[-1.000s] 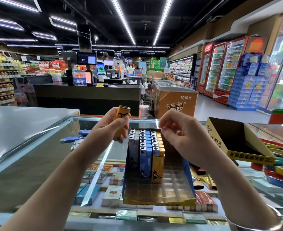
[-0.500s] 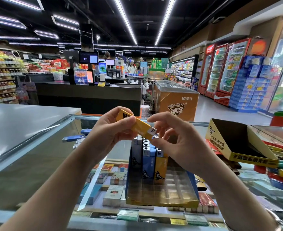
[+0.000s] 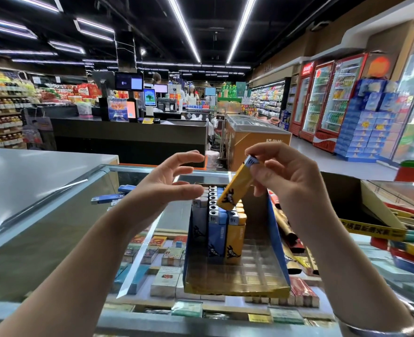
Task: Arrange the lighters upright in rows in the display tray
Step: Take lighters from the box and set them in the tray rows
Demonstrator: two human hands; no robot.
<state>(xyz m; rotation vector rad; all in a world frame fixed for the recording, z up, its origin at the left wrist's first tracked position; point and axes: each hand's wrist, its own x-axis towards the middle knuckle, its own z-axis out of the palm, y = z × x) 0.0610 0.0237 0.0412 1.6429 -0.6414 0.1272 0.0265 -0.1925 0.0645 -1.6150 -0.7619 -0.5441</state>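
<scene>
head view over a glass counter point(image 3: 55, 215): the right hand point(image 3: 288, 181) pinches a yellow lighter point(image 3: 237, 186) near its silver-blue cap, holding it tilted, cap up and to the right, base just above the rows already standing in the display tray point(image 3: 237, 290). the left hand point(image 3: 167, 183) hovers beside it, fingers spread and loosely bent, holding nothing. the standing lighters point(image 3: 215, 220) fill the far part of the tray in grey, blue and yellow columns, upright; the near part of the tray is bare. loose blue lighters point(image 3: 108, 198) lie on the glass to the left. an open yellow carton point(image 3: 371, 229) sits to the right.
</scene>
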